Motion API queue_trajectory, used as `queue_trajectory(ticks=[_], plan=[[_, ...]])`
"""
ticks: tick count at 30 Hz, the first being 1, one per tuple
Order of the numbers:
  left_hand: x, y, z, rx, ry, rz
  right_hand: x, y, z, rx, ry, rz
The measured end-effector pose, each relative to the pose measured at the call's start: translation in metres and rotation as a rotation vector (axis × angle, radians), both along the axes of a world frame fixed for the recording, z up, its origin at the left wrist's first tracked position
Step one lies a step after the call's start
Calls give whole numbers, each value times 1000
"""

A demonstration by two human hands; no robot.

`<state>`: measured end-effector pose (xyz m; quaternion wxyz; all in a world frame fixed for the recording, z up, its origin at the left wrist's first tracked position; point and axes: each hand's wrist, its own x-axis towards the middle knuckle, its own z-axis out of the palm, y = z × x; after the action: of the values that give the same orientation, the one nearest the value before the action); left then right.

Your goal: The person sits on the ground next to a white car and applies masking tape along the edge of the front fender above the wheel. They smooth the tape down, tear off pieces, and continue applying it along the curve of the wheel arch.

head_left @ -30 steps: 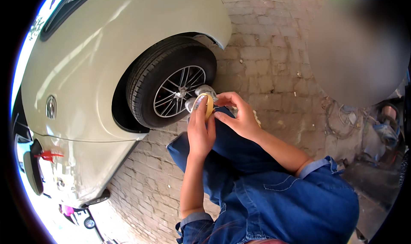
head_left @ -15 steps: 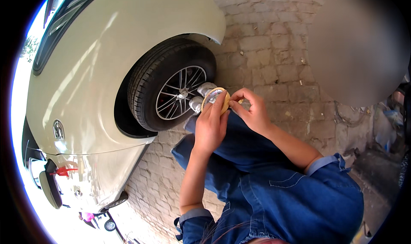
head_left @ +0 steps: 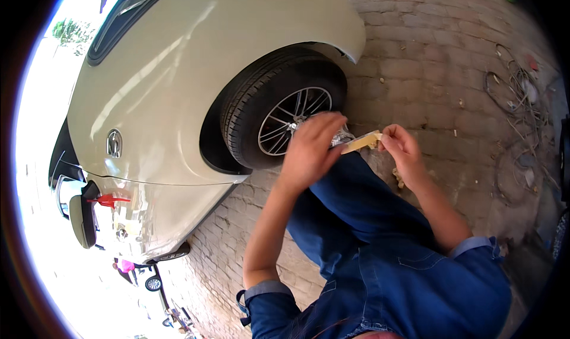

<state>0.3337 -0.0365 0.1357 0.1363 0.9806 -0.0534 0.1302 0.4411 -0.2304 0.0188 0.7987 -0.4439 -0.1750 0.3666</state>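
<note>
Beside the black, silver-spoked wheel (head_left: 284,108), the right grip (head_left: 407,155) pinches pale-yellow tape (head_left: 360,142), now band-like, no longer ring-shaped, suggesting unwinding, while how the left grip (head_left: 313,150) holds is unclear.

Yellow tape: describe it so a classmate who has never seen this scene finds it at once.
Find the cream car, then its big black-tyred wheel. Just right of that, between the left hand and the right hand, is the yellow tape. Its pale, narrow band stands out against the dark blue trousers just below.
</note>
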Motion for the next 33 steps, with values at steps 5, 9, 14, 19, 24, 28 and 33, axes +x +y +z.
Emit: queue_trajectory(ticks=[5, 9, 14, 19, 24, 28, 33], plan=[[41, 102, 55, 699, -148, 346, 3, -15, 5, -18, -103, -30], [42, 161, 67, 884, -70, 428, -3, -18, -10, -74, -112, -59], [48, 161, 49, 997, 79, 360, 2, -23, -27, -76, -76, -112], [45, 168, 47, 1022, 108, 241, 9, -17, -22, -84, -86, -99], [46, 186, 83, 1134, 151, 107, 9, -8, -29, -76, -66, -81], [69, 197, 131, 1200, -3, 186, 9, -7, -33, -81, -49, -76], [72, 223, 177, 1123, -308, 405, 8, 2, -42, -160, -9, -87]])
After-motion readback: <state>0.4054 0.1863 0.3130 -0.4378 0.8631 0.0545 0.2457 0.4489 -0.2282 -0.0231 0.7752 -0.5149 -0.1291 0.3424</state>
